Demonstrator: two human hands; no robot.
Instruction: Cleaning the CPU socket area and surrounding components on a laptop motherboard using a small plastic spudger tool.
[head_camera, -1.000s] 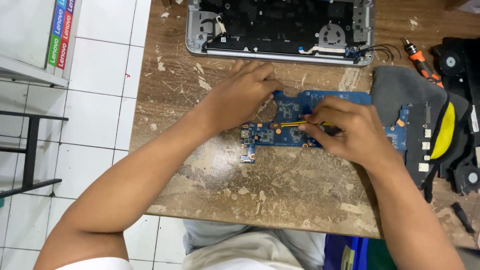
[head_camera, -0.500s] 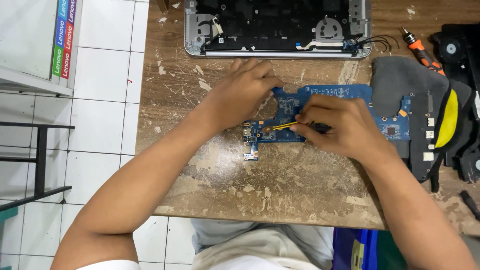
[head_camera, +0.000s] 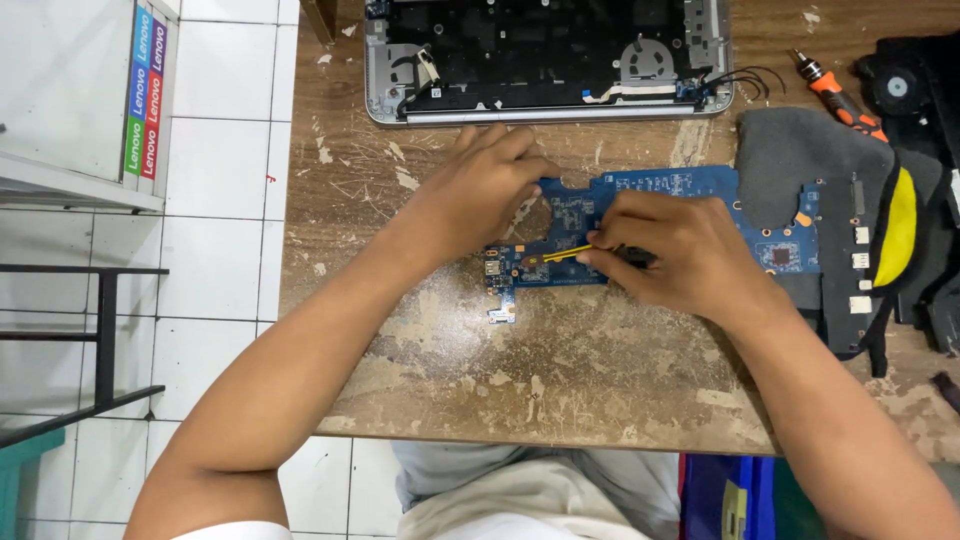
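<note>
Slip risk: the yellow tweezers (head_camera: 566, 252) could skid off the tiny part and scratch the blue motherboard (head_camera: 690, 190) if you press too hard. Your right hand (head_camera: 680, 250) is pinched shut on the tweezers. Your left hand (head_camera: 480, 190) rests half-curled, pinning the board's left end, mid-worktop (head_camera: 560, 370), near the open laptop chassis (head_camera: 545, 60).

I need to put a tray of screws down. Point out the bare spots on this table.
Bare wood lies along the table near edge, below the blue circuit board and between both forearms, and left of the left hand. The right side is crowded: dark covers, orange screwdriver, open laptop base behind.
</note>
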